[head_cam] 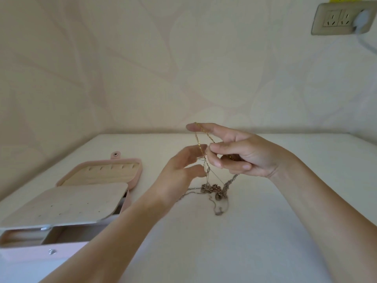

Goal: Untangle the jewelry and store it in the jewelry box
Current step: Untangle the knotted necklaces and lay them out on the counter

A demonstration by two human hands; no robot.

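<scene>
While the right hand (240, 154) pinches the gold chain (199, 142) upright, its tangle (214, 189) rests on the cream tabletop (265, 221); left hand (179, 170) grip unclear.

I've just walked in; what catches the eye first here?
Two hands meet mid-picture: the right hand holds a gold chain looped over its raised forefinger, the left hand at its hanging strands. Below them a tangle of chains lies on the white table, and an open pink jewelry box sits at the left.

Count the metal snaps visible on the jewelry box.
3: a snap on the lid tab, a second at the flap's front edge, a third on the box front. Others may be hidden.
</scene>
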